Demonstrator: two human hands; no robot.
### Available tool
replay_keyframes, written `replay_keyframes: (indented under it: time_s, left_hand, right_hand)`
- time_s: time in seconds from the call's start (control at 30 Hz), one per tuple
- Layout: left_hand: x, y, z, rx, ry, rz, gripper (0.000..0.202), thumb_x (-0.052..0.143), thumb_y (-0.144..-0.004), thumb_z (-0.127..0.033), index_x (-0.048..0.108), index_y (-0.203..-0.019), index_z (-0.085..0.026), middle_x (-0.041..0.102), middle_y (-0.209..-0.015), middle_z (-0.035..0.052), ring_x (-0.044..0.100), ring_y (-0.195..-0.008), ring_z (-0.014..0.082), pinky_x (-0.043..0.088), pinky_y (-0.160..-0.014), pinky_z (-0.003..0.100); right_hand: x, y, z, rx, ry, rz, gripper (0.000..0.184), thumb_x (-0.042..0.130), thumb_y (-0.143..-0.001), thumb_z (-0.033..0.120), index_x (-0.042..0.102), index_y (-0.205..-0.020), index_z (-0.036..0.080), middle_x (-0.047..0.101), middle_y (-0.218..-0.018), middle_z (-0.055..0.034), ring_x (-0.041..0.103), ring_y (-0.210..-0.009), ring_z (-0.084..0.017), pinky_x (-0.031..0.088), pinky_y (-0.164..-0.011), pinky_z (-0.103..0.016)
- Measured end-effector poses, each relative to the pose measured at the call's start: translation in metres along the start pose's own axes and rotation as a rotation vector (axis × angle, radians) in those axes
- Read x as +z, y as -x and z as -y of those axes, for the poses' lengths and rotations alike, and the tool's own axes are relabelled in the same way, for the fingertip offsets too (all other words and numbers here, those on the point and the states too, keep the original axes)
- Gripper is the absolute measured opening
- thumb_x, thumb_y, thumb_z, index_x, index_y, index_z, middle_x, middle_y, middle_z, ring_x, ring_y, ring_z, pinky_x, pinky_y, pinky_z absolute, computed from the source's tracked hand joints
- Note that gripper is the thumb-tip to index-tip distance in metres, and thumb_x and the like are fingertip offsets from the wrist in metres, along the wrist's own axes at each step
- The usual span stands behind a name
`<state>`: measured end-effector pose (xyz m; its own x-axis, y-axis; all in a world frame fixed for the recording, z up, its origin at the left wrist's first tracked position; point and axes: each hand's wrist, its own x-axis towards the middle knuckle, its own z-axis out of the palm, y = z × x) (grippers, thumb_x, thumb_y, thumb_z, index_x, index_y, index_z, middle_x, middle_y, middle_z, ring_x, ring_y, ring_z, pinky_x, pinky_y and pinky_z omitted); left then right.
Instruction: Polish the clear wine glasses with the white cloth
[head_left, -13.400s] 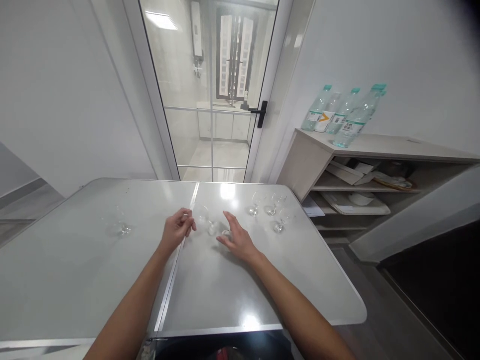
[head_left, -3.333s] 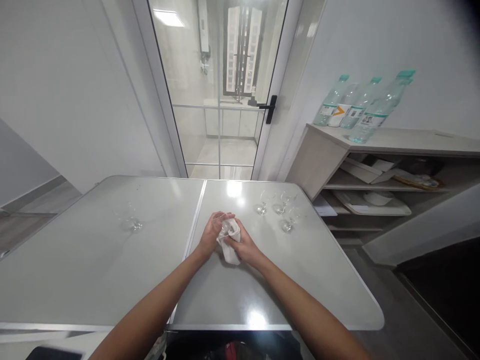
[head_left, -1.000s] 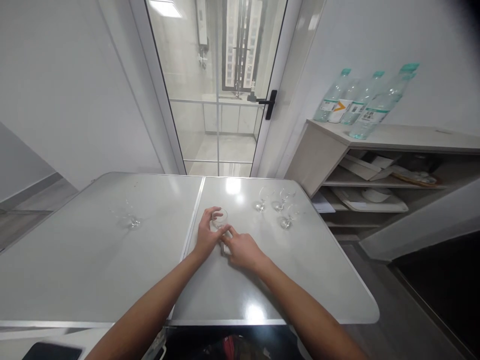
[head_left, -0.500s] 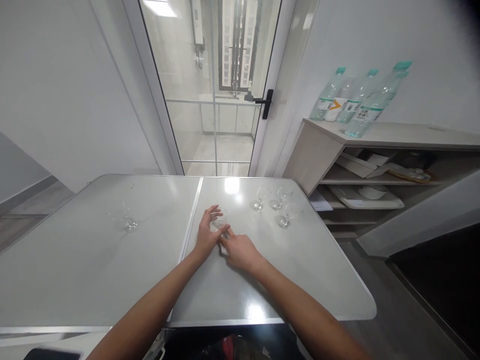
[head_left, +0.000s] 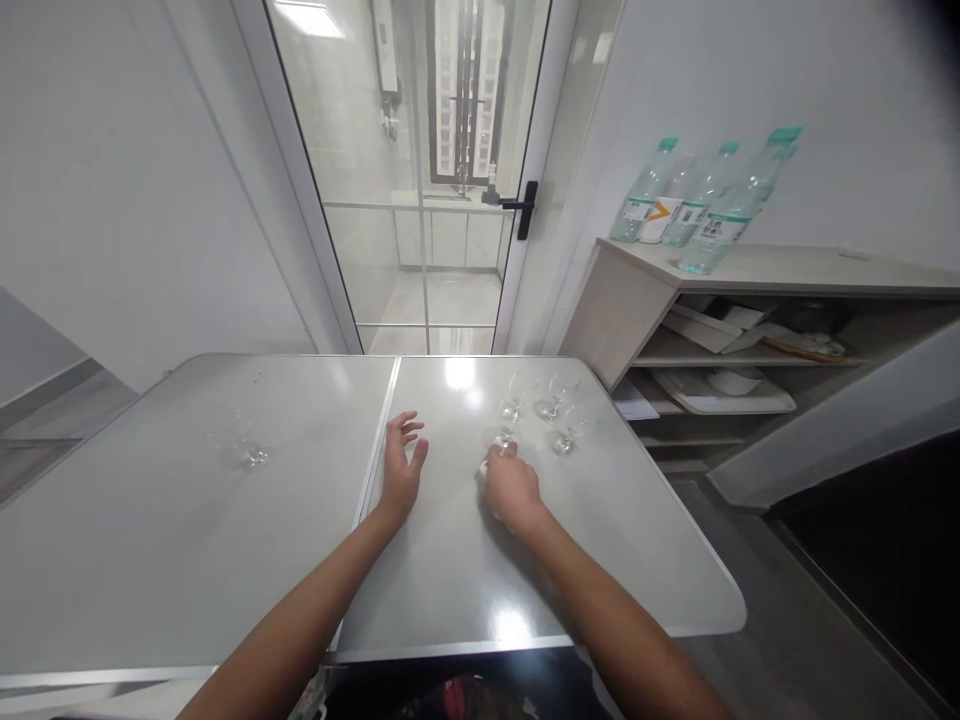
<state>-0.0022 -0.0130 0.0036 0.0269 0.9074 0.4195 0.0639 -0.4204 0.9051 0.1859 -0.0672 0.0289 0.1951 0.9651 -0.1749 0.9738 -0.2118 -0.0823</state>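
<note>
My right hand (head_left: pixel 513 490) is closed at the near side of a clear stemmed glass (head_left: pixel 505 437), its fingers at the glass's lower part. A small white thing, perhaps a tissue, shows under those fingers; most of it is hidden. To the left, my left hand (head_left: pixel 403 465) is held open with fingers apart, beside the table's seam, touching no glass. Just beyond my right hand, three more clear stemmed glasses stand in a group: one at the back left (head_left: pixel 511 408), one at the back right (head_left: pixel 549 407) and one nearer (head_left: pixel 562 441).
Another clear glass (head_left: pixel 255 456) stands alone on the left half of the white table (head_left: pixel 150 560). Right of the table is a shelf unit (head_left: pixel 645 290) with several green-capped bottles (head_left: pixel 720 225) on top. A glass door (head_left: pixel 420 240) lies beyond the far edge.
My right hand has moved right with the glass, towards the group. My left hand has let go of that glass and drawn slightly left, its fingers opened.
</note>
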Motion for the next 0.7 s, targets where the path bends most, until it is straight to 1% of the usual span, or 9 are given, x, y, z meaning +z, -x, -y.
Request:
replay_keyframes:
  time_s: [0.07, 0.13, 0.23, 0.37, 0.43, 0.53, 0.6, 0.63, 0.7]
  left_hand:
    - [0.001, 0.000, -0.001, -0.006, -0.004, -0.001, 0.044, 0.057, -0.098, -0.054, 0.053, -0.133, -0.027, 0.055, -0.135, 0.0117, 0.059, -0.121, 0.0261, 0.046, -0.103, 0.042]
    - [0.001, 0.000, -0.001, -0.004, -0.004, 0.002, 0.043, 0.057, -0.098, -0.055, 0.054, -0.131, -0.027, 0.055, -0.134, 0.0114, 0.060, -0.118, 0.0258, 0.047, -0.100, 0.041]
    - [0.002, -0.001, 0.000, -0.004, -0.004, 0.009, 0.042, 0.056, -0.099, -0.054, 0.055, -0.130, -0.026, 0.054, -0.133, 0.0112, 0.060, -0.115, 0.0252, 0.048, -0.098, 0.040]
    - [0.002, -0.001, 0.001, -0.020, -0.005, 0.004, 0.038, 0.055, -0.099, -0.053, 0.056, -0.127, -0.027, 0.055, -0.128, 0.0102, 0.060, -0.112, 0.0239, 0.048, -0.096, 0.039]
    - [0.002, -0.001, 0.001, -0.022, -0.007, 0.000, 0.037, 0.055, -0.099, -0.053, 0.057, -0.125, -0.027, 0.056, -0.127, 0.0098, 0.060, -0.111, 0.0236, 0.048, -0.095, 0.038]
    - [0.002, -0.001, 0.002, -0.017, -0.027, -0.016, 0.035, 0.058, -0.098, -0.052, 0.059, -0.121, -0.025, 0.057, -0.123, 0.0089, 0.060, -0.109, 0.0233, 0.048, -0.095, 0.038]
    - [0.002, -0.001, 0.003, -0.016, -0.052, -0.005, 0.032, 0.059, -0.097, -0.051, 0.062, -0.115, -0.023, 0.060, -0.116, 0.0081, 0.061, -0.105, 0.0231, 0.048, -0.093, 0.037]
    - [0.001, -0.001, 0.003, -0.021, -0.059, 0.028, 0.031, 0.059, -0.098, -0.051, 0.064, -0.110, -0.023, 0.061, -0.111, 0.0076, 0.061, -0.102, 0.0232, 0.048, -0.093, 0.037]
    - [0.001, -0.003, 0.002, -0.051, -0.033, 0.149, 0.034, 0.056, -0.098, -0.053, 0.067, -0.102, -0.021, 0.065, -0.103, 0.0073, 0.061, -0.099, 0.0241, 0.048, -0.092, 0.038]
  right_hand:
    - [-0.001, -0.004, -0.009, 0.074, -0.020, 0.002, 0.049, 0.061, -0.084, 0.011, 0.058, -0.133, 0.005, 0.051, -0.144, -0.0350, 0.076, -0.093, -0.027, 0.053, -0.078, -0.032]
    - [-0.003, -0.008, -0.015, 0.114, -0.036, 0.002, 0.050, 0.064, -0.083, 0.013, 0.058, -0.132, 0.005, 0.051, -0.144, -0.0355, 0.076, -0.093, -0.027, 0.053, -0.078, -0.032]
    - [-0.006, -0.010, -0.021, 0.137, -0.049, 0.006, 0.052, 0.066, -0.083, 0.015, 0.058, -0.134, 0.005, 0.054, -0.141, -0.0351, 0.076, -0.095, -0.028, 0.053, -0.078, -0.032]
    - [-0.012, -0.008, -0.022, 0.153, -0.059, 0.017, 0.048, 0.064, -0.083, 0.011, 0.061, -0.131, 0.004, 0.058, -0.136, -0.0352, 0.076, -0.096, -0.029, 0.052, -0.076, -0.032]
    - [-0.016, -0.004, -0.019, 0.168, -0.061, -0.003, 0.042, 0.063, -0.084, 0.011, 0.064, -0.125, 0.005, 0.064, -0.128, -0.0324, 0.076, -0.096, -0.029, 0.051, -0.075, -0.031]
    - [-0.019, 0.005, -0.012, 0.180, -0.085, -0.062, 0.026, 0.059, -0.085, 0.010, 0.069, -0.108, 0.010, 0.073, -0.104, -0.0237, 0.075, -0.093, -0.028, 0.050, -0.074, -0.030]
    - [-0.018, 0.012, -0.004, 0.130, -0.142, -0.103, 0.020, 0.060, -0.084, 0.012, 0.069, -0.101, 0.014, 0.074, -0.093, -0.0180, 0.073, -0.089, -0.028, 0.049, -0.075, -0.031]
    - [-0.017, 0.014, 0.001, 0.056, -0.200, -0.130, 0.020, 0.061, -0.083, 0.013, 0.068, -0.101, 0.016, 0.073, -0.091, -0.0151, 0.072, -0.087, -0.027, 0.048, -0.076, -0.031]
    - [-0.015, 0.016, 0.010, -0.164, -0.411, -0.218, 0.022, 0.059, -0.083, 0.015, 0.066, -0.103, 0.019, 0.071, -0.093, -0.0098, 0.069, -0.087, -0.024, 0.048, -0.079, -0.031]
